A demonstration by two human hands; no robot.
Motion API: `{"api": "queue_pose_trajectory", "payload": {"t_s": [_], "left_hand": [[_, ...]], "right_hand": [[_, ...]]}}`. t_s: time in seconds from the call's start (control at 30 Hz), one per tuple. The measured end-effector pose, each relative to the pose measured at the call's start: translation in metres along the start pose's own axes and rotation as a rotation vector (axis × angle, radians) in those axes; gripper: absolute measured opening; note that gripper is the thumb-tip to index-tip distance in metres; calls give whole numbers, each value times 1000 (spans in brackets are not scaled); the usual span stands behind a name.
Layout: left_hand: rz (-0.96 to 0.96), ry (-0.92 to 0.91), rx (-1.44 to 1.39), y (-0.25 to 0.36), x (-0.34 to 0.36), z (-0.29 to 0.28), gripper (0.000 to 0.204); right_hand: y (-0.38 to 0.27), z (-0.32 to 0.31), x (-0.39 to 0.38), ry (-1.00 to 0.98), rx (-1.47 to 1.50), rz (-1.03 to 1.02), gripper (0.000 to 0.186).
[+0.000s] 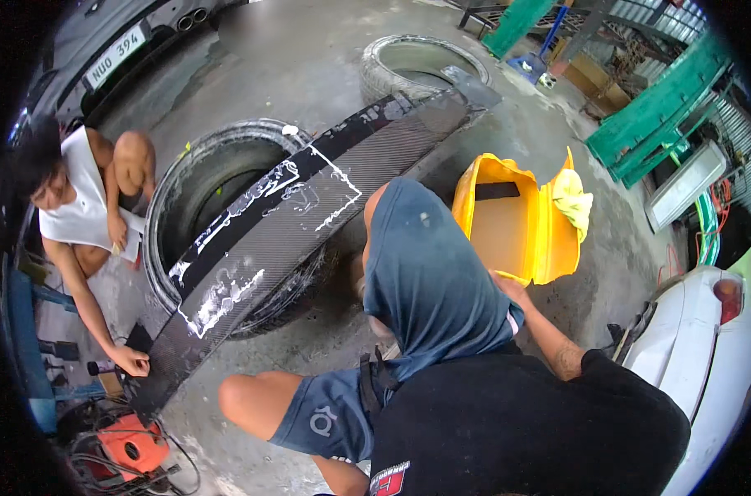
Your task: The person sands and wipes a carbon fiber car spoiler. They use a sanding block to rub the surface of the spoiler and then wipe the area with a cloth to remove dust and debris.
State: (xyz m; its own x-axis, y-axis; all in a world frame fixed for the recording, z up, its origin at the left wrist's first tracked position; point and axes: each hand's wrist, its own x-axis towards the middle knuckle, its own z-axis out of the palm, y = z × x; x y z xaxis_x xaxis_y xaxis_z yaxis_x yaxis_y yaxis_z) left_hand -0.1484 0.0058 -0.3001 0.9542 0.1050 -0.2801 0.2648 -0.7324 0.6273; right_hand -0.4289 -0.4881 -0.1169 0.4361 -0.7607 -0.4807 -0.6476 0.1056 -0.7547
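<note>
My right hand [510, 287] is at the near edge of a cut-open yellow plastic container [543, 240], beside my raised knee. Its fingers are mostly hidden, so their grip does not show. Murky brownish water [499, 231] stands in the container, and a dark flat piece [495, 191] lies at its far inner side. A pale yellow cloth [571, 198] hangs over the right rim. My left hand is out of sight. In front of my knees, a long black panel with a carbon-fibre weave [309, 194] spans two tires, with whitish outlines and wet patches on it.
The near tire [156, 223] and far tire [383, 83] hold up the panel. At left a crouching person [86, 198] reaches a hand [131, 361] to the panel's near end. An orange tool [133, 446] with cables lies below. Cars stand at upper left and right [681, 339].
</note>
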Motion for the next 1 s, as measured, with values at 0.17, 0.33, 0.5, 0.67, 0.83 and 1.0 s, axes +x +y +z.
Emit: {"api": "queue_pose_trajectory", "payload": {"t_s": [0.17, 0.33, 0.5, 0.67, 0.83, 1.0], "left_hand": [[48, -1, 49, 17, 7, -9, 46], [73, 8, 127, 34, 15, -19, 46], [88, 6, 201, 56, 24, -18, 46], [113, 1, 251, 77, 34, -16, 46], [112, 11, 281, 82, 45, -21, 46], [110, 27, 297, 93, 48, -29, 46]], "right_hand": [[91, 29, 26, 92, 1199, 422, 85], [95, 69, 67, 201, 1392, 177, 84], [75, 67, 75, 401, 1406, 292, 74], [78, 43, 75, 395, 1412, 293, 67], [94, 6, 90, 426, 1355, 310, 65], [142, -78, 125, 431, 1318, 336, 65]]}}
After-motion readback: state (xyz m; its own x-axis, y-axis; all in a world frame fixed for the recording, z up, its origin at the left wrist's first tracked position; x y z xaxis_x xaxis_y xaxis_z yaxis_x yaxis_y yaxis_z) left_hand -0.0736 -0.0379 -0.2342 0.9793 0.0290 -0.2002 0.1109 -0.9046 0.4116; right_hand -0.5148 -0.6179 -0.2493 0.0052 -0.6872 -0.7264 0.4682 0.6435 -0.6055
